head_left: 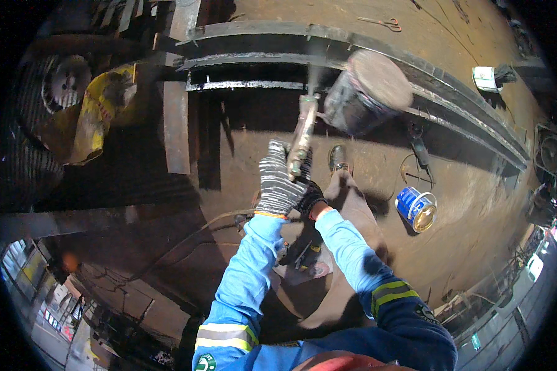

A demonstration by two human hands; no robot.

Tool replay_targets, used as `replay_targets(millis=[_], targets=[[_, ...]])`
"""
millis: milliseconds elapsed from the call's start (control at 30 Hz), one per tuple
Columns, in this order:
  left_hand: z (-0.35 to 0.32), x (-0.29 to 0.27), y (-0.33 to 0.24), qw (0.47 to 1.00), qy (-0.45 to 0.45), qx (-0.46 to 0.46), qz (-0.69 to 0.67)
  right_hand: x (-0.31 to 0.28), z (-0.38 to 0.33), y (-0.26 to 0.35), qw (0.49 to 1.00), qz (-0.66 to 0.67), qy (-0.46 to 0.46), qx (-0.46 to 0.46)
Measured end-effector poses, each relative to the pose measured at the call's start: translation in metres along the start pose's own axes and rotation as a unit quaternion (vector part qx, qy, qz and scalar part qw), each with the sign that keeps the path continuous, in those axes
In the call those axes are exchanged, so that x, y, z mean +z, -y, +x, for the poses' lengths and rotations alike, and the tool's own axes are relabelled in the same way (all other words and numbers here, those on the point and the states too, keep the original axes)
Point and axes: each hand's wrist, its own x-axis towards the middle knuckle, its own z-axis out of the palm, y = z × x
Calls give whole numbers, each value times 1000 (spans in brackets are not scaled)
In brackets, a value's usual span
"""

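A spray gun (302, 133) points away from me at the steel beams, with a pale mist leaving its nozzle. My left hand (280, 179), in a black-and-white striped glove, is closed around the gun's rear part. Just below and to the right is my right hand (310, 196) in a dark glove, closed at the gun's underside; its fingers are mostly hidden. The near long steel beam (254, 85) has wet-looking black paint and a shiny edge. Behind it runs another dark beam (247, 60). A paint-smeared drum (368, 93) with a dusty round top stands right of the nozzle.
A blue paint can (414, 207) with a handle is on the floor at right, near a dark hand tool (419, 148). A white bucket (486, 79) and orange-handled scissors (387, 23) lie farther off. A hose (198, 230) trails left. Yellow sheet (102, 105) is at left.
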Motion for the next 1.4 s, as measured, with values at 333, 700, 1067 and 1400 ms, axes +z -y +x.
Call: replay_targets(millis=[333, 700, 1067, 1400], targets=[[41, -95, 56, 939, -273, -154, -139, 1, -12, 84, 956, -282, 58, 50], [66, -156, 87, 926, -281, -193, -161, -2, -5, 101, 952, -293, 68, 46], [62, -105, 33, 898, -242, -154, -335, -45, -19, 87, 964, -246, 51, 91], [36, -79, -53, 995, 3, -93, -48, -122, -118, 119, 917, -366, 39, 156]])
